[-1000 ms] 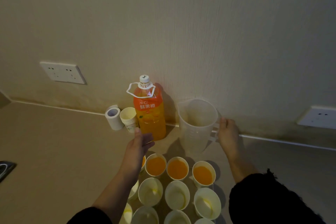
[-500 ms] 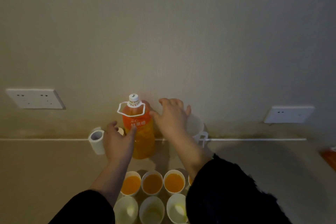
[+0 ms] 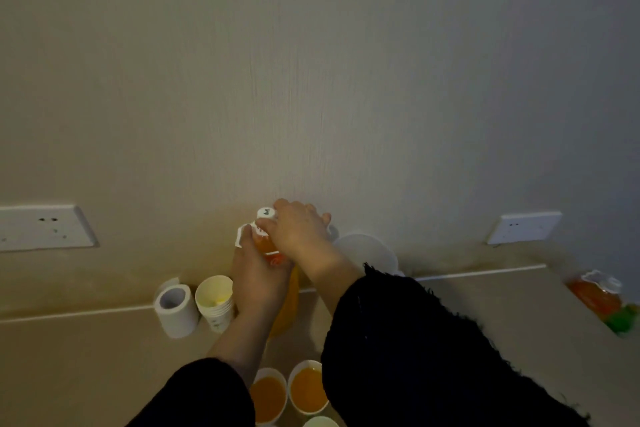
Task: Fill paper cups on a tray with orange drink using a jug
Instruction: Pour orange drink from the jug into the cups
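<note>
- While the left hand [image 3: 258,281] grips the upper body of the orange drink bottle [image 3: 288,302], the right hand [image 3: 299,232] curls its fingers over the white cap [image 3: 266,212].
- Bottle stands on the counter [image 3: 86,357], close to the wall.
- Jug [image 3: 367,250] stands just right of the bottle, partly hidden by the right forearm; its contents cannot be told.
- Two filled paper cups [image 3: 308,390] sit at the bottom edge.
- Stack of empty cups [image 3: 214,298] and a white roll [image 3: 175,308] stand left of the bottle.
</note>
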`<state>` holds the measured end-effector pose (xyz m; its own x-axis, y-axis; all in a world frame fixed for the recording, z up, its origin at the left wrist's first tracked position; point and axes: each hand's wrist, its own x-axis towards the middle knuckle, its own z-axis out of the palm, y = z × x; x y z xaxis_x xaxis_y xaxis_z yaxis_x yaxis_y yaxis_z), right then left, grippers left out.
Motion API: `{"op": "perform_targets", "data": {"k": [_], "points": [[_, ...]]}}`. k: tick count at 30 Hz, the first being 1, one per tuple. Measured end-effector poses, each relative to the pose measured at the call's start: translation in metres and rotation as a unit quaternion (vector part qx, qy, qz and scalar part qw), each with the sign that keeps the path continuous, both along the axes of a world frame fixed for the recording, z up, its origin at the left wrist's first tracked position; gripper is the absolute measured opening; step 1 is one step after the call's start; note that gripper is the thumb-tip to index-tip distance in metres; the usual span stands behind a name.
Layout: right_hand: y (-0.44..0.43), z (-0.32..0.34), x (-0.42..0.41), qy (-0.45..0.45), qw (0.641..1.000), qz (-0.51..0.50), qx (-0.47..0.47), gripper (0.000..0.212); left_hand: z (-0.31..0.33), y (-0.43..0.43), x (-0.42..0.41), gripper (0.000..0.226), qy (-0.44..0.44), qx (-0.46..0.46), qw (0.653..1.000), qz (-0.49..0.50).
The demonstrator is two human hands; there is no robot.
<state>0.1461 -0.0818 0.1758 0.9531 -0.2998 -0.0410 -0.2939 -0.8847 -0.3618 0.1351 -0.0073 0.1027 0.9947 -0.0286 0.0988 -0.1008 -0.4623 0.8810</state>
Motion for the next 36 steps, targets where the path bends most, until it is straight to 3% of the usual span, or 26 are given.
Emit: {"op": "perform_targets", "data": {"k": [5,8,16,20,25,29,33,36], "points": [[0.003,0.006,0.019,0.038,0.996,0.021,-0.084,0.060,-0.006,0.004,0.014,0.077,-0.025,0.038,0.999,0.008],[0.006,0.006,0.025,0.036,0.984,0.040,-0.171,0.053,-0.010,0.008,0.018,0.076,-0.010,0.060,0.998,0.025],[-0.006,0.001,0.031,0.005,0.966,0.163,-0.202,0.038,-0.012,0.010,0.026,0.061,-0.026,0.059,0.998,0.023],[-0.020,0.004,0.036,-0.008,0.936,0.266,-0.230,0.035,-0.013,0.012,0.032,0.055,-0.028,0.061,0.998,0.013],[-0.020,0.010,0.039,-0.004,0.946,0.289,-0.150,0.042,-0.011,0.015,0.034,0.061,-0.031,0.080,0.996,0.002],[-0.025,0.014,0.039,-0.019,0.966,0.258,-0.028,0.027,-0.009,0.018,0.036,0.069,-0.021,0.079,0.997,-0.013],[-0.033,0.014,0.040,-0.091,0.972,0.214,0.036,0.025,-0.007,0.024,0.035,0.086,-0.020,0.037,0.997,-0.067],[-0.037,0.011,0.038,-0.166,0.950,0.114,0.239,0.024,-0.003,0.027,0.029,0.085,-0.041,-0.016,0.997,-0.063]]}}
